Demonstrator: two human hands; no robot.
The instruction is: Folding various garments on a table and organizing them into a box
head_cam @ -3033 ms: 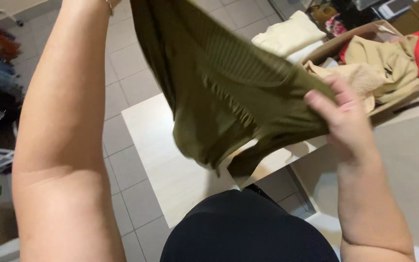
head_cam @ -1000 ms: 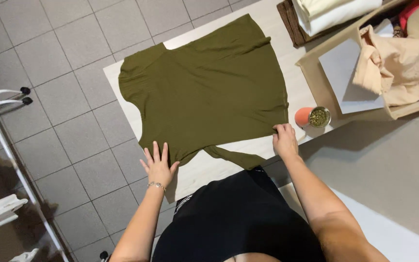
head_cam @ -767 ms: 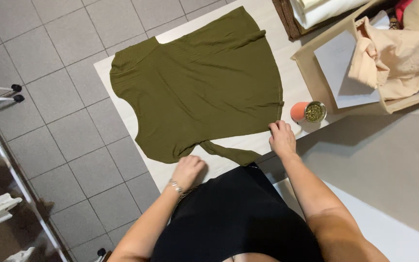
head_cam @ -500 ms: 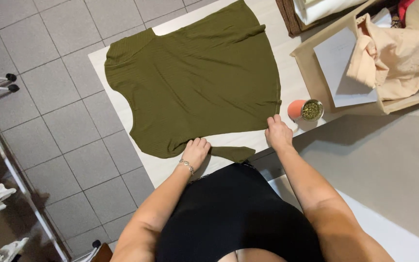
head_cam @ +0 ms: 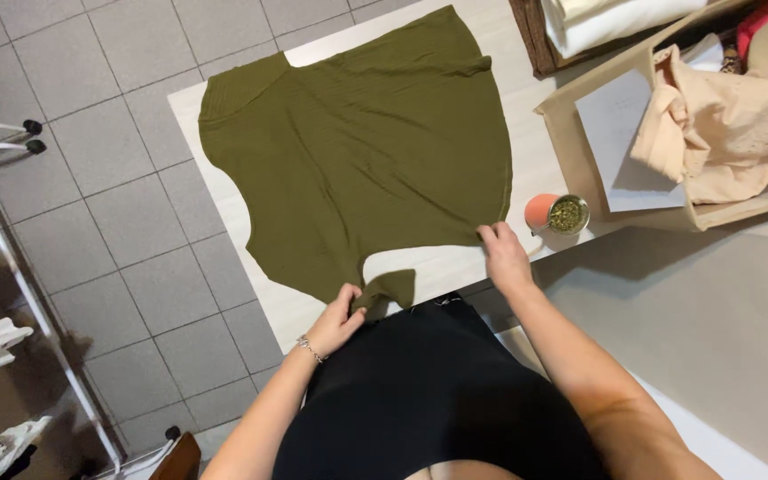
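Observation:
An olive-green knit top (head_cam: 357, 160) lies spread flat on a pale table (head_cam: 442, 267). My left hand (head_cam: 340, 318), with a bracelet on its wrist, pinches the garment's loose sleeve end at the table's near edge and has it folded up toward the body of the top. My right hand (head_cam: 501, 253) presses down on the near right hem corner of the top, fingers on the fabric.
A small orange cup (head_cam: 555, 213) filled with green herbs stands right of my right hand. Beyond it sits a cardboard box (head_cam: 580, 151) holding beige clothes and a sheet of paper. Folded cream cloths (head_cam: 615, 16) lie at the far right. A white rack (head_cam: 11, 267) stands on the tiled floor at left.
The top went from held up in the air to lying flat on the table. My left hand moved from flat on the hem to gripping the loose sleeve end and folding it inward.

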